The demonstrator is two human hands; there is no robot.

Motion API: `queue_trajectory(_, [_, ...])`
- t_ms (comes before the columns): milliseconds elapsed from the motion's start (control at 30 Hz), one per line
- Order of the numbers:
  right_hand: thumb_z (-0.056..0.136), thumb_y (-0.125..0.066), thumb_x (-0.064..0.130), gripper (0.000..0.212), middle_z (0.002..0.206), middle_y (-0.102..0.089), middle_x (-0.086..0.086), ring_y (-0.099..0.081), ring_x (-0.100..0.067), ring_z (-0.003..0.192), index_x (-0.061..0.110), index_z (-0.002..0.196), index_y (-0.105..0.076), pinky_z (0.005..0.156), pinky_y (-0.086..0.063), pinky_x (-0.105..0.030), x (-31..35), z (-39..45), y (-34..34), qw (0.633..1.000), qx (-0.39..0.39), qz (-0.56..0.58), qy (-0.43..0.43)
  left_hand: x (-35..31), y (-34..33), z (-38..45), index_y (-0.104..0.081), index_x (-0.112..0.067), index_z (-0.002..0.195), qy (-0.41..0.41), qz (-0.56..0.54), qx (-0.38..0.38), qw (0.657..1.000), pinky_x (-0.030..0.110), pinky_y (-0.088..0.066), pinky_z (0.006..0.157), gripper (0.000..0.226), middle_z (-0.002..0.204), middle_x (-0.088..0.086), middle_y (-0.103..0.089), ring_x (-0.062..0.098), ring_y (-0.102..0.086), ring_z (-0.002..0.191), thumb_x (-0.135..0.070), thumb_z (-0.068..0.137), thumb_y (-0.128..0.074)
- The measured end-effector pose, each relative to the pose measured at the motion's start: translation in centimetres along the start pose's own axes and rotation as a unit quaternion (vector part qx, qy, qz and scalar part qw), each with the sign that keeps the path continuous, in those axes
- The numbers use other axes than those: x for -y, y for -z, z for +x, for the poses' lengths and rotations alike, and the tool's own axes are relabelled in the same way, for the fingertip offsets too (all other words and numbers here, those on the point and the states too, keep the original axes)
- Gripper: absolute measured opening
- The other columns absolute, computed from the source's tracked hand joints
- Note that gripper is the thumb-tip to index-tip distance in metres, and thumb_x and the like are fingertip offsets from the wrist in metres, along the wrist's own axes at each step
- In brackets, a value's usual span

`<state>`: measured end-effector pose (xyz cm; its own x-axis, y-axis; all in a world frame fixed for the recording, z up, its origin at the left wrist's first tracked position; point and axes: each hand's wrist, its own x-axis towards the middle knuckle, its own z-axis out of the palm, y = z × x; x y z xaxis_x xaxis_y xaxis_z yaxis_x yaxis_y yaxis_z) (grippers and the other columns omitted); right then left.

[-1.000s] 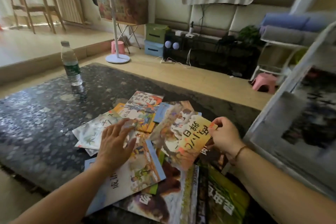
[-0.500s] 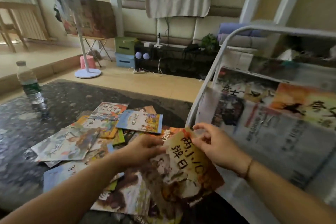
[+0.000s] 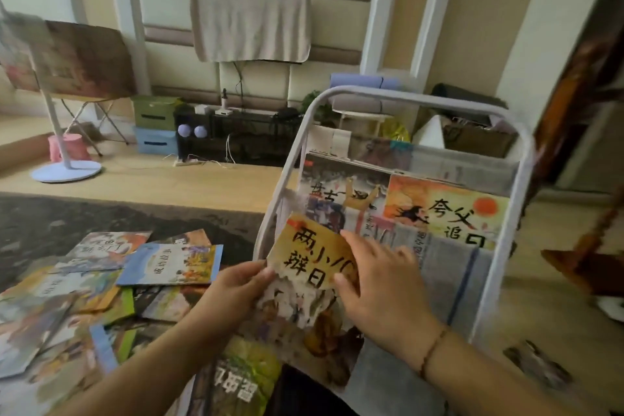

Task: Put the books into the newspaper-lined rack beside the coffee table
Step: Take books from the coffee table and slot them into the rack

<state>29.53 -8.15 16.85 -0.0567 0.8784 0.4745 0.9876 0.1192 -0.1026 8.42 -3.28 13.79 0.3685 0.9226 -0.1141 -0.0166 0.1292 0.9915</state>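
Books are the business of this moment, and one of them, a thin yellow picture book with black brush lettering, is held up at the centre of the frame, in front of the lower left corner of the white-framed rack. The left hand pinches its left edge between thumb and fingers, while the right hand lies over its right side with the thumb curled onto the cover, so both hands have a hold on it. The rack fills the right half of the frame, its pockets lined with newspaper; an orange book and another cover beside it already stand in the pocket higher up. More loose books lie scattered over the dark coffee table at the lower left. I judge the step in hand to be slipping the yellow book into the lower pocket, with most of the pile not yet moved. The book is soft and bends in the grasp, so its lower corner may catch on the newspaper lining, crumple it or tear it, or fold on the pocket's front edge rather than drop in. The pocket's opening is partly hidden behind the hands, so a blind push could send the book down outside the frame.
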Motion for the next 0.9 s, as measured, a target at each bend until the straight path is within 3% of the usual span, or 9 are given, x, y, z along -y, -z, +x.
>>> queue_trajectory(133, [0.087,-0.052,0.048,0.055,0.118,-0.061,0.006,-0.057,-0.02,0.111,0.026,0.137,-0.044,0.094,-0.038,-0.046,-2.8,2.5,3.9,0.994,-0.083,-0.074,0.013,-2.7,-3.2,1.7,-0.069,-0.011,0.105,-0.056,-0.029,-0.044,0.997,0.051,-0.057,0.085,0.022,0.099,0.014,-0.074,0.031,-0.072,0.093,-0.024,0.091,-0.059])
queue_trajectory(267, [0.087,-0.059,0.043,0.05,0.112,-0.063,-0.002,-0.06,-0.027,0.1,0.023,0.132,-0.049,0.088,-0.036,-0.044,-6.5,6.3,10.1,0.972,-0.173,-0.157,0.013,-7.1,-7.0,4.3,-0.067,-0.022,0.106,-0.177,0.053,-0.071,0.98,0.037,-0.06,0.079,0.014,0.1,-0.002,-0.074,0.013,-0.072,0.091,-0.02,0.093,-0.06])
queue_trajectory(400, [0.086,-0.061,0.04,0.049,0.11,-0.063,-0.007,-0.059,-0.031,0.098,0.021,0.13,-0.051,0.088,-0.035,-0.044,-9.2,8.7,13.9,0.949,-0.196,-0.246,0.005,-10.3,-11.0,7.3,-0.064,-0.026,0.111,-0.242,0.145,-0.036,0.959,0.01,-0.053,0.064,0.017,0.099,-0.012,-0.07,-0.006,-0.067,0.085,-0.02,0.096,-0.058])
queue_trajectory(500, [0.086,-0.063,0.035,0.046,0.112,-0.063,-0.008,-0.059,-0.032,0.098,0.02,0.128,-0.053,0.088,-0.034,-0.044,-10.4,9.3,14.5,0.949,-0.203,-0.243,-0.004,-11.5,-12.8,8.8,-0.064,-0.024,0.115,-0.262,0.18,-0.039,0.947,0.007,-0.051,0.061,0.02,0.101,-0.013,-0.068,-0.004,-0.065,0.087,-0.02,0.097,-0.056])
queue_trajectory(600, [0.086,-0.064,0.035,0.045,0.112,-0.064,-0.008,-0.059,-0.032,0.099,0.019,0.127,-0.054,0.09,-0.034,-0.045,-11.2,8.9,13.6,0.946,-0.203,-0.254,-0.001,-11.0,-13.4,10.0,-0.065,-0.026,0.113,-0.256,0.235,-0.049,0.936,0.014,-0.055,0.065,0.019,0.095,-0.014,-0.068,-0.001,-0.066,0.084,-0.022,0.098,-0.054])
queue_trajectory(700, [0.087,-0.063,0.036,0.047,0.115,-0.064,-0.006,-0.059,-0.03,0.104,0.019,0.129,-0.053,0.095,-0.033,-0.047,-11.8,8.0,11.7,0.946,-0.179,-0.271,0.01,-9.1,-13.4,11.1,-0.063,-0.043,0.108,-0.218,0.332,-0.067,0.915,0.043,-0.055,0.088,0.025,0.097,-0.019,-0.069,0.011,-0.067,0.093,-0.045,0.086,-0.051])
queue_trajectory(767, [0.087,-0.063,0.037,0.048,0.116,-0.064,-0.005,-0.059,-0.03,0.104,0.019,0.13,-0.053,0.096,-0.033,-0.049,-12.3,7.3,10.5,0.947,-0.164,-0.275,0.005,-8.1,-13.4,11.2,-0.06,-0.05,0.107,-0.189,0.394,-0.076,0.896,0.06,-0.039,0.103,0.026,0.107,-0.015,-0.068,0.02,-0.058,0.114,-0.05,0.085,-0.046])
queue_trajectory(833, [0.086,-0.064,0.037,0.047,0.113,-0.065,-0.005,-0.061,-0.03,0.099,0.019,0.129,-0.054,0.096,-0.035,-0.051,-12.7,6.7,9.5,0.949,-0.151,-0.278,0.002,-7.4,-13.5,11.2,-0.064,-0.042,0.114,-0.18,0.465,-0.097,0.862,0.062,-0.017,0.113,0.027,0.12,-0.009,-0.064,0.025,-0.036,0.134,-0.043,0.095,-0.044])
queue_trajectory(900, [0.086,-0.064,0.036,0.046,0.111,-0.066,-0.005,-0.061,-0.03,0.098,0.018,0.127,-0.054,0.096,-0.035,-0.051,-12.9,6.0,8.7,0.95,-0.141,-0.278,0.001,-7.2,-13.6,10.7,-0.067,-0.037,0.11,-0.184,0.499,-0.099,0.841,0.06,-0.008,0.114,0.028,0.12,-0.007,-0.063,0.027,-0.028,0.138,-0.041,0.099,-0.042])
